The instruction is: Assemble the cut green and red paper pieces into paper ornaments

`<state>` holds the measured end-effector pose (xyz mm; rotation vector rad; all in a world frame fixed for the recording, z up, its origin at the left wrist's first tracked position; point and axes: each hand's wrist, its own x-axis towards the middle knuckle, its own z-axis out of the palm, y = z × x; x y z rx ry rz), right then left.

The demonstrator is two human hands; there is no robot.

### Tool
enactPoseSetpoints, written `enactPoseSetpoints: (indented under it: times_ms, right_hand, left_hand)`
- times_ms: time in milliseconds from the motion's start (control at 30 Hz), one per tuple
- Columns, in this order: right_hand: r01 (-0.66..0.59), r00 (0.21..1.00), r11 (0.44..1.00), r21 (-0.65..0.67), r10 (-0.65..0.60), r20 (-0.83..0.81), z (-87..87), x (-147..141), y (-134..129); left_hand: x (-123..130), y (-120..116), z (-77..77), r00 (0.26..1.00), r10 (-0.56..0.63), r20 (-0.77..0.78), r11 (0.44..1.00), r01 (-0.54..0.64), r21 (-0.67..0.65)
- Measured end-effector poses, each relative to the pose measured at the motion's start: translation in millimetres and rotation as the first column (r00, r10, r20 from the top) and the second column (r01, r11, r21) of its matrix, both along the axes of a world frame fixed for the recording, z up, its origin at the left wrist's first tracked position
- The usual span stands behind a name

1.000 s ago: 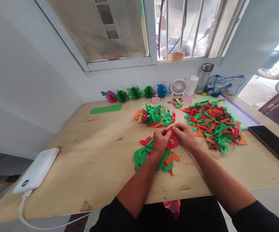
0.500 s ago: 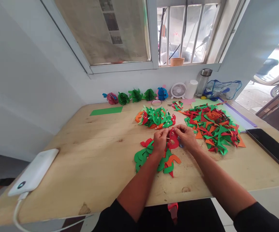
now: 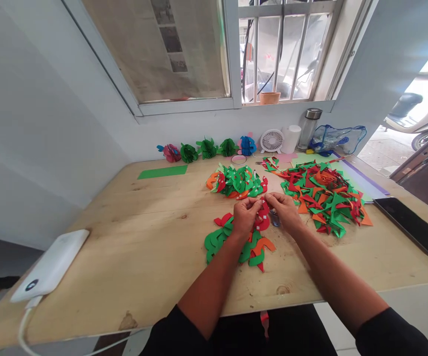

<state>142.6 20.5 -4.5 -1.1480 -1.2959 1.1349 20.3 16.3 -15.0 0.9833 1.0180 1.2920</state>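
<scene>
Between my hands is a curved red paper cutout (image 3: 262, 221) with small white squares on it. The fingers of my left hand (image 3: 246, 216) pinch its upper left side. My right hand (image 3: 282, 209) pinches the top edge from the right. Below my left forearm lies a pile of green, red and orange curved cutouts (image 3: 215, 242). Just beyond my hands sits another pile of curved cutouts (image 3: 239, 180), many bearing white squares. Beside my right hand, a small bluish object (image 3: 275, 219), partly hidden, rests on the table.
A heap of paper scraps (image 3: 328, 195) spreads at the right, near a black phone (image 3: 414, 225). Along the wall stand folded paper figures (image 3: 207, 148), a small fan (image 3: 272, 141) and a glass bottle (image 3: 309, 129). A white power bank (image 3: 52, 264) lies at the left on the wooden table (image 3: 143, 257).
The red cutout has turned in my fingers, and its white squares now show. My hands have drawn a little closer together at its top. The camera view has shifted slightly.
</scene>
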Motion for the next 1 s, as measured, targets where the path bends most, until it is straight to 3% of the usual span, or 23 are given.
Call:
enactPoseSetpoints:
  times_ms: [133,333,433,500,567,667,767,867,1000]
  right_hand:
    - [0.026,1.000,1.000,0.018,-0.026,0.003,-1.6,0,1]
    - [0.107,0.990,0.992,0.063,-0.112,0.091,-3.0,2,5]
    - [0.173,0.959,0.979,0.111,-0.192,0.207,-0.6,11,9]
    - [0.277,0.872,0.948,0.155,-0.316,0.375,2.2,19,12]
    - [0.315,0.721,0.936,0.154,-0.342,0.602,5.8,27,13]
    - [0.278,0.473,0.958,0.074,-0.203,0.857,11.5,31,9]
    - [0.190,0.309,0.981,-0.029,-0.032,0.951,15.8,26,2]
    - [0.139,0.219,0.989,-0.052,0.021,0.976,17.4,18,-3]
    - [0.134,0.213,0.990,-0.039,0.010,0.977,16.6,12,-6]
  left_hand:
    - [1,-4,3.2,1.000,-0.008,-0.027,1.000,0.008,0.003]
    - [2,-4,3.8,0.986,-0.146,-0.083,0.989,0.142,-0.049]
    - [1,-2,3.2,0.994,-0.065,-0.088,0.998,0.063,-0.025]
    - [1,-1,2.4,0.997,0.006,-0.079,1.000,-0.008,-0.019]
    - [0,0,0.7,0.996,0.050,-0.069,0.998,-0.052,-0.018]
    - [1,1,-3.1,0.991,0.114,-0.069,0.993,-0.113,0.027]
    - [2,0,-6.2,0.980,0.172,-0.101,0.982,-0.163,0.090]
    - [2,0,-6.8,0.972,0.191,-0.135,0.977,-0.174,0.124]
    - [2,-1,-3.4,0.973,0.187,-0.137,0.976,-0.169,0.135]
